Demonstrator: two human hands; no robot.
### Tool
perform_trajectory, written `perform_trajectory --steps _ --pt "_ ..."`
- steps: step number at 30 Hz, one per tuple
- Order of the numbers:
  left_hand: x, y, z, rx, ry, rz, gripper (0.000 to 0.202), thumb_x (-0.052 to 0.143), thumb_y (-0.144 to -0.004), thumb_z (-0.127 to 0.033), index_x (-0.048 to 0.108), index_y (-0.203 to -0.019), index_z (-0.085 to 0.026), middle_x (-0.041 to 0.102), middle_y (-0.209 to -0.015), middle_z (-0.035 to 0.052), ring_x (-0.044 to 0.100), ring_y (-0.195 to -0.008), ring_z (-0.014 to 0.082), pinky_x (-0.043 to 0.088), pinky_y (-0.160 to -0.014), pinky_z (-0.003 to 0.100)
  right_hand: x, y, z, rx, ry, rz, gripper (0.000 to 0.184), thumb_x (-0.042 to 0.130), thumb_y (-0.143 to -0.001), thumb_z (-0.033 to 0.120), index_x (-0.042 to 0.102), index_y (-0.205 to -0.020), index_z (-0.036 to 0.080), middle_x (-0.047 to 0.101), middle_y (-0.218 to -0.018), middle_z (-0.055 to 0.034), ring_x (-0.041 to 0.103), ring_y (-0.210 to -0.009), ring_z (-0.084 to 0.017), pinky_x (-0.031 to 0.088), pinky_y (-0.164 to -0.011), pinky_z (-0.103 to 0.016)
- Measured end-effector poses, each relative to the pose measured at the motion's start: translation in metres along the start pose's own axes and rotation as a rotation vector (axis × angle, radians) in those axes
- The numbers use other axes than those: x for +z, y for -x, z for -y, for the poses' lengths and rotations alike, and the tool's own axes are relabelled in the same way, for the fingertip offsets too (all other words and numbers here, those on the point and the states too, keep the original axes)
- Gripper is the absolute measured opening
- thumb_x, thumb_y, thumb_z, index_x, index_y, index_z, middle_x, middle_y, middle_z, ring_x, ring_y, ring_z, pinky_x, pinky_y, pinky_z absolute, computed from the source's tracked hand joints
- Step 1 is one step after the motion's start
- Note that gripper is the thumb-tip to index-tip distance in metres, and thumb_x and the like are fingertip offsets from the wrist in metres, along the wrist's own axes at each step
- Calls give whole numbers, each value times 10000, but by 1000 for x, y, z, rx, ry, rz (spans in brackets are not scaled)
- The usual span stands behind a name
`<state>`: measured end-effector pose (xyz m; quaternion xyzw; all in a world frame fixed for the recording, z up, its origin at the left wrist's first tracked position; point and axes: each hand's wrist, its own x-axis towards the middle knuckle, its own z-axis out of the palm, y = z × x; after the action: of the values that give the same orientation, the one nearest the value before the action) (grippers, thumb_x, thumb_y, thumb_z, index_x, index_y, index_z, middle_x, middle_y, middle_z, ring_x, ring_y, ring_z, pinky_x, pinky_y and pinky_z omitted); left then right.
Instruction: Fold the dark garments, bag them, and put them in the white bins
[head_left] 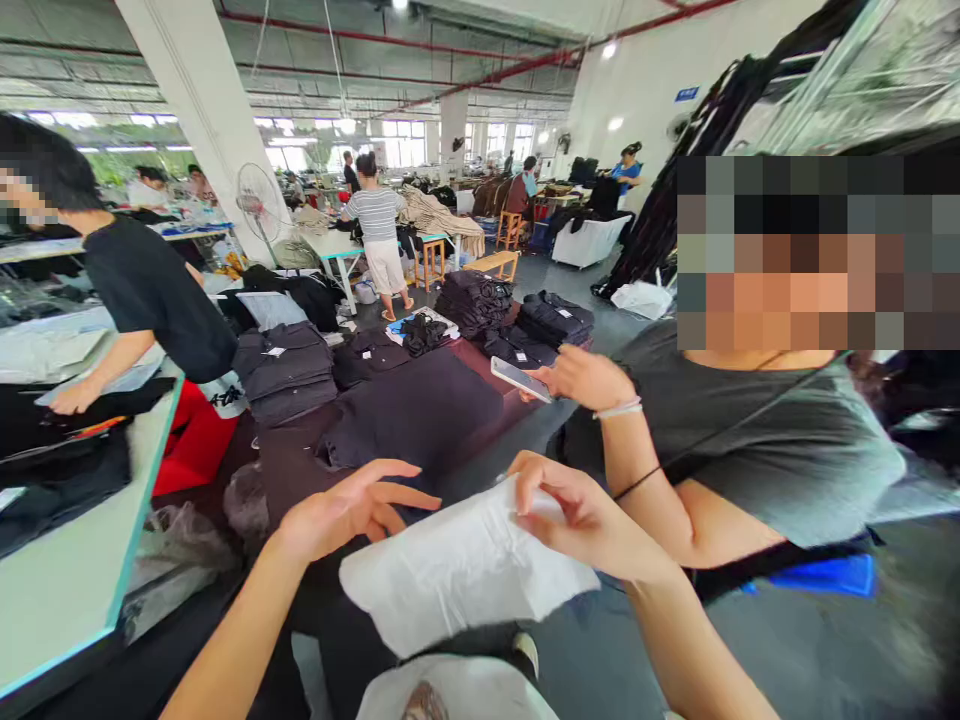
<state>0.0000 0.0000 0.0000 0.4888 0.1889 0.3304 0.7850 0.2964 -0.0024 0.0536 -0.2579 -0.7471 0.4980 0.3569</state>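
Between my hands hangs a crumpled white sheet [457, 570], thin and paper-like or plastic; its exact kind is unclear. My right hand [574, 510] pinches its upper right edge between thumb and fingers. Just off the sheet's upper left edge, my left hand [349, 510] has its fingers stretched apart and holds nothing that I can see. Beyond the sheet a dark garment [427, 395] lies spread over a low dark surface. Folded dark garments with white tags form a stack [285, 370] to its left.
At right a person in a grey shirt [750, 440] stands close, holding a phone [521, 380]. On the left, a person in black [161, 290] leans over a pale table [82, 600]. More folded garments [472, 300] are piled ahead. A plastic bag [180, 540] lies by the table.
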Motion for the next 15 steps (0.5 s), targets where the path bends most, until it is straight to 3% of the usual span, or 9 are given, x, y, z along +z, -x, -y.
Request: perform_trajectory --steps 3,6,8,11,13,15 --pt "19 -32 21 -182 -220 82 635 670 -693 -554 565 -1178 -157 672 -983 102 605 -728 165 452 -589 207 -7 -4 -1 84 -33 107 65 618 -781 167 576 -829 181 509 -828 5 482 -761 -99 404 -691 -221" --pt "39 -53 35 -247 -359 90 430 715 -694 -460 669 -949 -116 676 -813 55 589 -694 148 442 -626 208 -11 1 -12 196 -328 7 354 684 -744 352 576 -1051 212 565 -913 -14 526 -801 -124 432 -707 -242" --pt "49 -61 41 -205 -335 -10 388 687 -722 -468 687 -886 -116 679 -792 49 600 -714 158 451 -659 223 -6 12 -24 241 -618 -157 553 600 -755 567 524 -1187 231 597 -999 -47 564 -860 -163 453 -747 -288" --pt "55 -70 48 -123 -240 -210 429 663 -738 -488 678 -985 -138 696 -834 57 624 -771 186 470 -696 245 10 33 -46 252 -842 -304 746 388 -736 780 557 -1172 199 621 -1054 -95 588 -931 -218 454 -802 -349" --pt "56 -77 54 -109 -243 -269 457 662 -740 -484 659 -1051 -148 702 -862 65 633 -778 197 481 -706 259 22 45 -58 267 -740 -359 681 522 -705 733 593 -1112 191 643 -1003 -83 598 -890 -206 449 -789 -331" --pt "58 -82 60 -104 -260 -278 491 668 -732 -485 642 -1097 -158 705 -896 72 640 -791 215 495 -727 286 31 53 -63 274 -551 -446 519 648 -711 592 620 -1038 191 657 -915 -53 594 -811 -166 441 -746 -289"
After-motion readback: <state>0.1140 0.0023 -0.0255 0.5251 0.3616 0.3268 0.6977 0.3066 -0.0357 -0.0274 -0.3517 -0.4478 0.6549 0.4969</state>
